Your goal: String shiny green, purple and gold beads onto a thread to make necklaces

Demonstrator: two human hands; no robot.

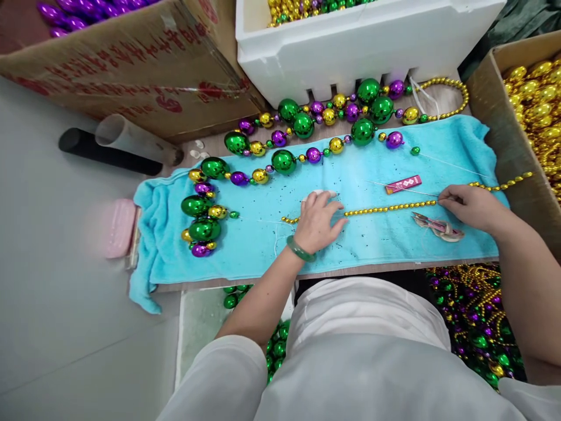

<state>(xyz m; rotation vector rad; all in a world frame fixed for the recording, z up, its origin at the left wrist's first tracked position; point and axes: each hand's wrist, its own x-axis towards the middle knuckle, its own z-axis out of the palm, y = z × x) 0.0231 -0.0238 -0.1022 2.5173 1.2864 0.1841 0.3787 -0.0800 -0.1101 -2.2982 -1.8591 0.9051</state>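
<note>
Fingers [447,194] of your right hand [473,206] look pinched on the gold bead strand [390,208], stretching along the towel [350,242] toward your left hand's [319,225] 3 o'clock; those left fingers are spread, can't tell if they're gripping anything. Careful, a sloppy sideways tug could snag it on the snips [432,223], at your right hand's 8. Bench [385,268] edge sits near at 6, cardboard box [491,96] crowds 2; there's bare towel at your left hand's 1.

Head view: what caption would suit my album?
Left hand and right hand along a line of small gold beads on a turquoise towel, with larger beads beyond.
</note>
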